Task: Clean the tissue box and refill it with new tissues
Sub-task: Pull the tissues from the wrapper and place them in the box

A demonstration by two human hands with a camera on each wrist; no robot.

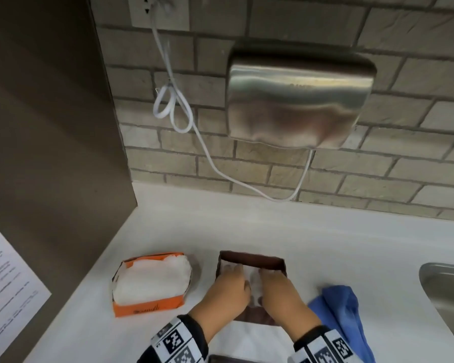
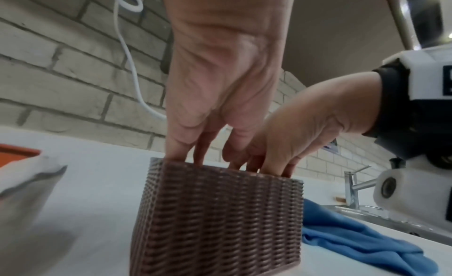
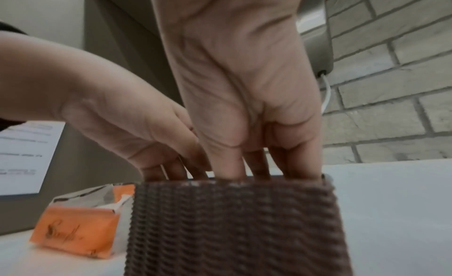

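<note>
A brown woven tissue box (image 1: 252, 258) stands open-topped on the white counter, with white tissues (image 1: 250, 274) inside it. Both hands reach into it from the near side. My left hand (image 1: 230, 280) lies on the left part of the tissues and my right hand (image 1: 274, 280) on the right part, fingers straight and pressing down. In the left wrist view the left hand (image 2: 220, 86) dips its fingertips below the rim of the box (image 2: 215, 218). The right wrist view shows the right hand (image 3: 247, 96) doing likewise in the box (image 3: 232, 222). An opened orange tissue pack (image 1: 152, 282) lies left of the box.
A blue cloth (image 1: 338, 310) lies right of the box, and a steel sink (image 1: 446, 292) with a faucet (image 2: 352, 187) beyond it. A steel hand dryer (image 1: 299, 100) and its white cable (image 1: 173, 106) hang on the brick wall. A brown panel (image 1: 50, 127) stands at the left.
</note>
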